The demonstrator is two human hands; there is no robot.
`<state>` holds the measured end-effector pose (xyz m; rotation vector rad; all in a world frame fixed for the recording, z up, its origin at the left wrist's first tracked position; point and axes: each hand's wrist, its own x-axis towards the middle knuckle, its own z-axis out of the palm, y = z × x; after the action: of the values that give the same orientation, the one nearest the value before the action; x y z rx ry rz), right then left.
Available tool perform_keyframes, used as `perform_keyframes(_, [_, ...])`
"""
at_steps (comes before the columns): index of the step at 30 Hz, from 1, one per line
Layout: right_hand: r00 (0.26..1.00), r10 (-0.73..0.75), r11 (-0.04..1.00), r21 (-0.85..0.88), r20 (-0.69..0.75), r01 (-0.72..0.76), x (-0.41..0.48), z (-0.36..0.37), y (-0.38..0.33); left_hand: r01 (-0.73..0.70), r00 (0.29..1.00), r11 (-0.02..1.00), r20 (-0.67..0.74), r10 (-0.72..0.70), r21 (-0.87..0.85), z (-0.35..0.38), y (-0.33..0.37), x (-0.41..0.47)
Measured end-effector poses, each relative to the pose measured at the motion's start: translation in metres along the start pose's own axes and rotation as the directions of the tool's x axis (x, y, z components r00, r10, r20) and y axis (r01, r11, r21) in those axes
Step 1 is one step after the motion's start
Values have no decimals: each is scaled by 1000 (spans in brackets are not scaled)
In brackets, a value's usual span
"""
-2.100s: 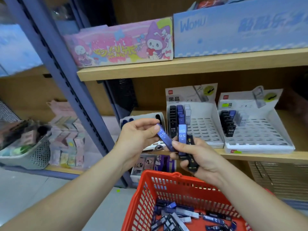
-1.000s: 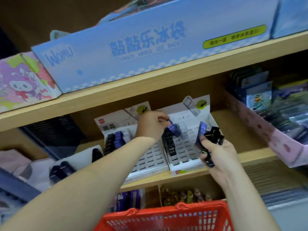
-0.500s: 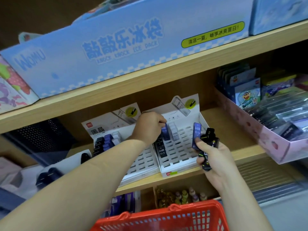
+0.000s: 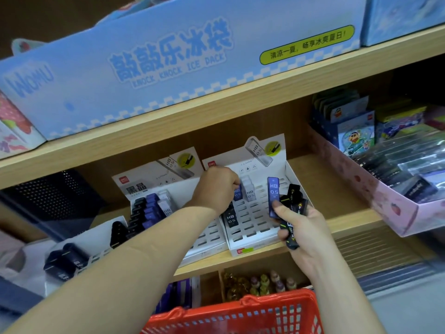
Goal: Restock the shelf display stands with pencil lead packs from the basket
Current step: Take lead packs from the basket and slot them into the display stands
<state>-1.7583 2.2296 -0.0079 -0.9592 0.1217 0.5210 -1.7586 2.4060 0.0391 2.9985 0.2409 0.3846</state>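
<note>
1. Reaching into the right display stand (image 4: pixel 255 225) with the left hand (image 4: pixel 218 186), fingers curled down tight and pinching a blue lead pack (image 4: pixel 237 193) at the back row, right next to a clear pack (image 4: pixel 250 192).
2. Gripping a little bunch in the right hand (image 4: pixel 301 227), just in front of that same stand: an upright blue HB 0.5 pack (image 4: pixel 273 198) pinned under the thumb, plus a few black packs (image 4: pixel 294 196) wrapped in the curled fingers.
3. Also got a black HB 0.5 pack (image 4: pixel 230 219) slotted in that stand's left column, just below the left wrist.
4. Got the left display stand (image 4: pixel 156 177) right beside it on the same wooden shelf (image 4: pixel 349 220), with black, blue and clear packs lined up along its left side.
5. Red basket (image 4: pixel 240 312) down at the bottom edge, under both forearms; can't tell what's inside from here.
6. Up top, a big blue ice pack box (image 4: pixel 168 56); off to the right, a pink tray (image 4: pixel 390 206) of carded stuff.
</note>
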Motion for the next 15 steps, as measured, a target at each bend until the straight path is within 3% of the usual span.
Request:
perform_keyframes(2, [1000, -5, 1000, -14, 5, 5, 1, 0, 0, 17, 1000, 1000, 10, -17, -6, -3, 1, -1])
perform_keyframes(4, [1000, -11, 999, -36, 12, 11, 1, 1, 0, 87, 996, 984, 26, -84, -153, -11, 8, -6])
perform_keyframes(6, [1000, -17, 997, -70, 22, 19, 2, 1, 1, 218, 976, 831, 119, -183, -511, -19, 19, -11])
perform_keyframes(8, [999, -23, 993, -116, 37, 27, 2, 3, 2, 306, 952, 651, 240, -191, -694, -26, 27, -13])
perform_keyframes(12, [996, -28, 978, -204, 85, 45, 0, 5, 2, 312, 947, 638, 284, -150, -704, -34, 32, -16])
perform_keyframes(15, [997, -30, 984, -175, 68, 41, -2, 7, 0, 325, 946, 619, 260, -195, -715, -45, 30, -15])
